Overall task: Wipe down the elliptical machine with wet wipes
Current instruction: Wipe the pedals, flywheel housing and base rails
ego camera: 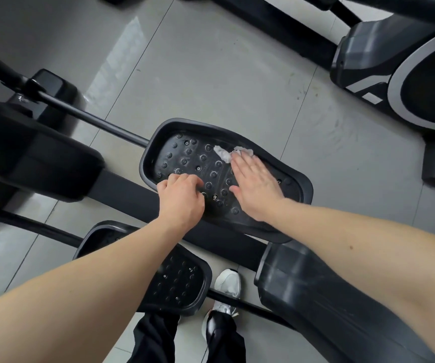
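From your head camera, the far pedal (198, 163) of the elliptical lies with its long axis running from far-left to near-right. It has a black, studded face with a raised lip all round. A thin rod (93, 121) meets its far-left end.

Your right hand (257, 189) lies flat on the pedal's right half, fingers straight and close together, pointing away from you. The fingertips press the crumpled white wet wipe (224, 154) against the face, just inside the far lip and about midway along the pedal. Part of the wipe sticks out to the left of your fingers.

Your left hand (181, 199) rests across the near lip toward the left end, fingers curled with the tips on the studs. You cannot tell whether the thumb hooks the rim.

Room to move:
- Left of the wipe, the studded face is bare up to the far-left lip.
- Past the far lip there is open grey tiled floor (211, 74), with a second machine (407, 82) well apart at far right.
- On the near side the black centre beam (137, 189) sits just beside the lip.
- The near pedal (179, 281) lies under your left forearm.
- A white shoe (228, 281) stands just to the right of the near pedal.
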Action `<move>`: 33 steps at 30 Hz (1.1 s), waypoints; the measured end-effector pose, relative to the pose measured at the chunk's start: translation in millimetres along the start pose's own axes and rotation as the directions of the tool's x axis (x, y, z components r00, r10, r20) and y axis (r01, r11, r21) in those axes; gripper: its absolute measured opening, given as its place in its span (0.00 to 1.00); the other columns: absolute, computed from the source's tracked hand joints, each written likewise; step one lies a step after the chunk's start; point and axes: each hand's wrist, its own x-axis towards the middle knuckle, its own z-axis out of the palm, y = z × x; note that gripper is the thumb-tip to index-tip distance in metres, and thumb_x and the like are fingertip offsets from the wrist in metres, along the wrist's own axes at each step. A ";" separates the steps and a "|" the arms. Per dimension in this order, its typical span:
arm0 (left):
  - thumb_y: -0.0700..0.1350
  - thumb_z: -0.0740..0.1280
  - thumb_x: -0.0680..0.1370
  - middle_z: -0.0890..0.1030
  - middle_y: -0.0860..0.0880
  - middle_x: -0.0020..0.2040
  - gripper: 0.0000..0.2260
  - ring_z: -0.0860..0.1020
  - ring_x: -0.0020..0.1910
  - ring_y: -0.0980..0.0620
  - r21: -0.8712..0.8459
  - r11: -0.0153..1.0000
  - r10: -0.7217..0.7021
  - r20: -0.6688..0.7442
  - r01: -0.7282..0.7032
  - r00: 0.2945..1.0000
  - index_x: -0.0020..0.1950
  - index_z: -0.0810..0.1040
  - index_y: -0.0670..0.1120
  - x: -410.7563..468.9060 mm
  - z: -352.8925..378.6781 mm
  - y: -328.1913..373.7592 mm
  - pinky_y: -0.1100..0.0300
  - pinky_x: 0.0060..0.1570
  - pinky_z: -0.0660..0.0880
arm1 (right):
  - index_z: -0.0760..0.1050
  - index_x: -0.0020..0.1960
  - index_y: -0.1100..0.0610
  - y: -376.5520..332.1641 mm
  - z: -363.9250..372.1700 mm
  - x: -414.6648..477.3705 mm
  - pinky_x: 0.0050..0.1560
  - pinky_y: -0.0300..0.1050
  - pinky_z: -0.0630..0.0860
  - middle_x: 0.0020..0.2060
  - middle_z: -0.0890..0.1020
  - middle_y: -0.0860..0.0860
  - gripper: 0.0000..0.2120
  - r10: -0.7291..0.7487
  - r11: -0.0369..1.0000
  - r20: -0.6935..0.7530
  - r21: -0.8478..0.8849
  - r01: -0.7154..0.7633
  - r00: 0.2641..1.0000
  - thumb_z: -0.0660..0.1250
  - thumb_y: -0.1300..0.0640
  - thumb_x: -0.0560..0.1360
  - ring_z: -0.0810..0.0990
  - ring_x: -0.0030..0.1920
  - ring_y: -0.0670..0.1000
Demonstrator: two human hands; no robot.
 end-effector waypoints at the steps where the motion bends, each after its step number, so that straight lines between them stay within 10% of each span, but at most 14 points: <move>1: 0.43 0.61 0.79 0.79 0.53 0.63 0.14 0.68 0.68 0.48 -0.005 1.000 -0.002 0.001 0.002 1.000 0.62 0.79 0.53 -0.3 1.5 1.1 0.51 0.70 0.57 | 0.47 0.83 0.63 -3.1 6.3 -11.7 0.82 0.54 0.44 0.83 0.47 0.57 0.34 0.011 0.999 -0.021 0.043 -0.010 1.000 0.52 0.45 0.85 0.43 0.83 0.56; 8: 0.43 0.61 0.80 0.79 0.54 0.64 0.15 0.68 0.69 0.49 0.011 1.000 0.006 0.014 -0.006 1.000 0.64 0.79 0.53 -2.7 9.6 7.8 0.53 0.68 0.55 | 0.61 0.80 0.64 12.5 30.9 -86.6 0.80 0.58 0.58 0.81 0.61 0.57 0.28 -0.415 0.905 -0.011 0.104 0.413 0.910 0.55 0.53 0.83 0.55 0.82 0.56; 13: 0.42 0.61 0.79 0.79 0.54 0.64 0.16 0.68 0.68 0.49 0.014 1.000 0.022 0.024 -0.022 0.999 0.64 0.79 0.52 -2.4 12.6 11.5 0.52 0.69 0.56 | 0.52 0.82 0.64 36.4 2.3 -23.5 0.82 0.55 0.48 0.82 0.55 0.59 0.31 -0.089 0.996 -0.040 -0.018 0.089 0.995 0.50 0.48 0.85 0.50 0.83 0.56; 21: 0.43 0.61 0.79 0.80 0.53 0.63 0.15 0.69 0.68 0.48 0.045 0.998 0.035 0.026 -0.036 0.999 0.63 0.80 0.52 -1.4 19.4 13.4 0.50 0.69 0.56 | 0.39 0.83 0.62 14.5 -2.5 -3.0 0.82 0.52 0.39 0.83 0.43 0.56 0.33 0.036 0.997 0.014 -0.068 -0.035 0.999 0.47 0.47 0.86 0.40 0.83 0.54; 29: 0.44 0.61 0.79 0.80 0.54 0.62 0.14 0.70 0.67 0.49 0.043 0.998 0.040 0.018 -0.041 0.999 0.61 0.80 0.53 -7.1 13.0 13.6 0.51 0.69 0.57 | 0.43 0.83 0.63 29.0 11.8 -78.2 0.82 0.51 0.41 0.83 0.44 0.55 0.33 0.189 0.978 -0.011 0.090 -0.187 0.982 0.52 0.50 0.86 0.41 0.83 0.54; 33: 0.43 0.61 0.79 0.80 0.54 0.62 0.14 0.70 0.68 0.48 0.037 0.998 0.043 0.016 -0.044 0.999 0.62 0.80 0.53 -8.4 12.5 14.0 0.51 0.69 0.57 | 0.69 0.73 0.68 27.0 25.1 -72.9 0.78 0.55 0.63 0.73 0.70 0.61 0.23 0.034 0.977 -0.165 0.211 0.002 0.986 0.65 0.64 0.79 0.63 0.77 0.62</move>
